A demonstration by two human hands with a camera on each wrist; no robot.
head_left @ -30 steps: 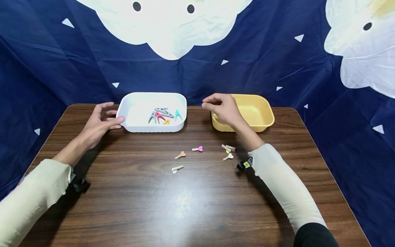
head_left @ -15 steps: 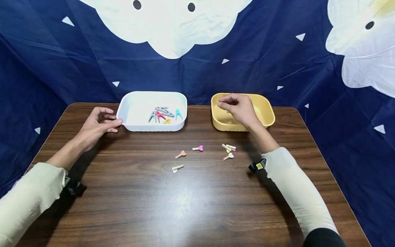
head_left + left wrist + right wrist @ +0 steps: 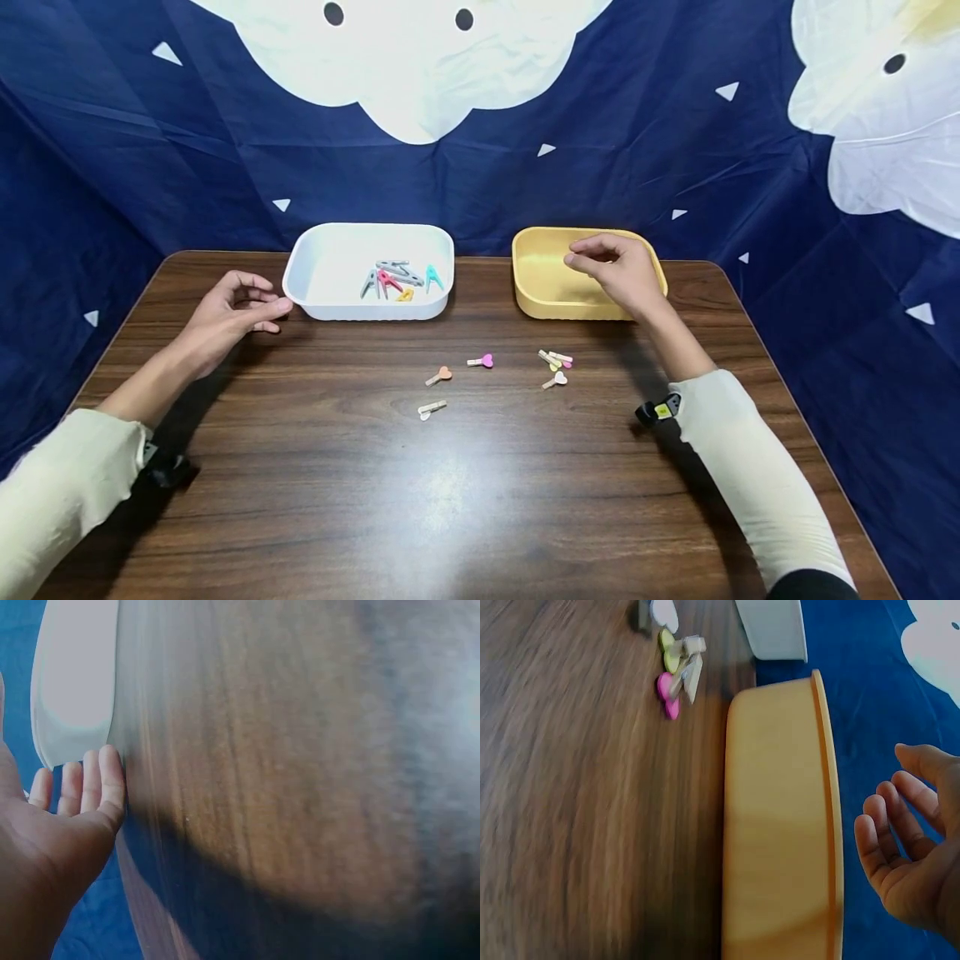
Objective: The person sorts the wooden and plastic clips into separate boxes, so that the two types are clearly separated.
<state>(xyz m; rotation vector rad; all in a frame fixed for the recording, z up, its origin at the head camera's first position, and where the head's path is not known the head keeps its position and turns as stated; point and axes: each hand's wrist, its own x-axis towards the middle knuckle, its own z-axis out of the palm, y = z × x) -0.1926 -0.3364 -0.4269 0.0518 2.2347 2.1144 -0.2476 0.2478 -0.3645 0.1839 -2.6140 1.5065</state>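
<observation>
My left hand [image 3: 217,318], fingers loosely bent, is at the left end of a white plastic basin [image 3: 367,311], fingertips close to its rim. Plastic clothespins lie in that basin: grey ones [image 3: 408,277], a red one [image 3: 385,280], a teal one [image 3: 432,275] and a yellow one [image 3: 405,295]. Over the right part of a yellow basin [image 3: 570,309] hovers my right hand [image 3: 618,273], its fingers relaxed. In the right wrist view the palm and gently curved fingers [image 3: 889,817] show nothing held; the hand is above the yellow basin's rim [image 3: 829,787].
Small wooden clothespins with hearts lie on the brown table [image 3: 337,500] before the basins: an orange one [image 3: 444,373], a pink one [image 3: 487,361], a white one [image 3: 558,379], another pale one [image 3: 432,408] and a yellow-and-pink pair [image 3: 553,359]. A blue curtain [image 3: 480,183] hangs behind.
My right hand has moved right, from the yellow basin's left edge to over its right part. The left hand has drawn slightly left and down, off the white basin's rim.
</observation>
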